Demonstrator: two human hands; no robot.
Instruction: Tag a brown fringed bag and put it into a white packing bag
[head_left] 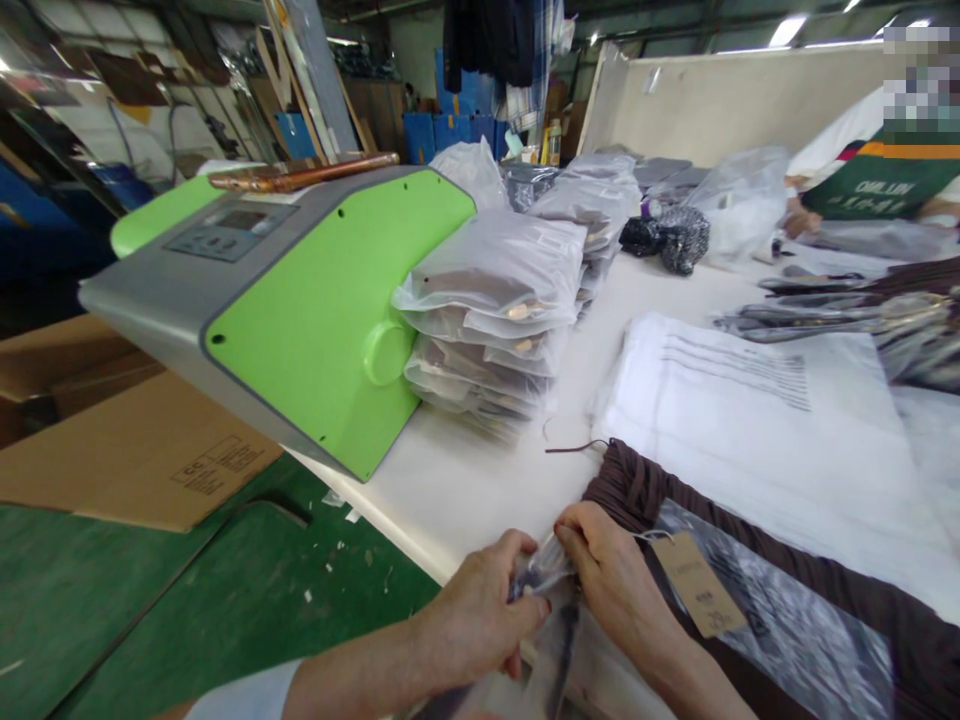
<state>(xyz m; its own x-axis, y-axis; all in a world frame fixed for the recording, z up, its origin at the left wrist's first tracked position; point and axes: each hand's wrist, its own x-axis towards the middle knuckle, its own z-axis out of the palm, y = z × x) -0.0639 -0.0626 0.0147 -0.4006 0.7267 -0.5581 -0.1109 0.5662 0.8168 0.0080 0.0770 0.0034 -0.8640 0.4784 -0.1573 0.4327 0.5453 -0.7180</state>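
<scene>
Near the bottom centre, my left hand [491, 605] pinches the edge of a clear plastic bag [559, 655] with something dark inside. My right hand [600, 555] is closed on the same bag's upper edge, just right of the left one. Beside my right hand lies dark brown gathered fabric [637, 485] with a tan paper tag [699, 585] on a white string and a clear plastic piece [810, 620] over it. What exactly the bag contains is hard to make out.
A green and grey machine [315, 300] stands at the left, beside stacked bagged items [495, 290]. White plastic sheets [735, 400] lie at centre right, with dark bagged bundles [862, 300] beyond. Across the table is a person [877, 180]. A cardboard box [135, 440] is at the left.
</scene>
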